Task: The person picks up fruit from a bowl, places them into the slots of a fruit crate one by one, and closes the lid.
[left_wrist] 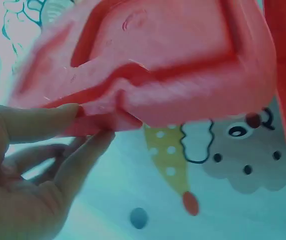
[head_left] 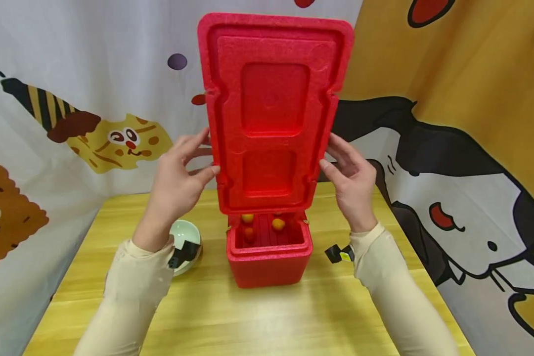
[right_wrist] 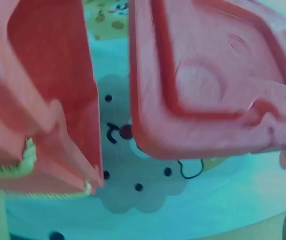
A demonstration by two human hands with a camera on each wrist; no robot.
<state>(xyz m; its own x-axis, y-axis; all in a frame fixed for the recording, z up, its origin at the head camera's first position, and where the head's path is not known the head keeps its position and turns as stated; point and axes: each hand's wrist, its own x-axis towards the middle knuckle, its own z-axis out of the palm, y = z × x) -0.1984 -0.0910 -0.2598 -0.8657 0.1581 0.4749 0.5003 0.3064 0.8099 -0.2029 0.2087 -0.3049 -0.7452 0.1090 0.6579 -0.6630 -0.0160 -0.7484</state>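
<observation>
A red foam box lid [head_left: 273, 141] is held up on end, its recessed underside facing me. My left hand [head_left: 177, 180] grips its left edge, and the left wrist view shows the thumb and fingers [left_wrist: 85, 160] pinching the rim. At the opposite edge, my right hand [head_left: 352, 182] holds the lid with thumb in front and fingers behind. Below and behind the lid stands the red foam box [head_left: 269, 271], open at the top. Small round orange [head_left: 278, 224] and yellow [head_left: 247, 218] fruits lie inside it. The lid hides the box's far part.
A pale green bowl [head_left: 184, 230] sits on the wooden table [head_left: 267, 321] left of the box, partly behind my left wrist. Black wrist camera pieces [head_left: 333, 253] stick out from the sleeves. A cartoon-printed curtain [head_left: 129, 99] hangs behind and beside the table.
</observation>
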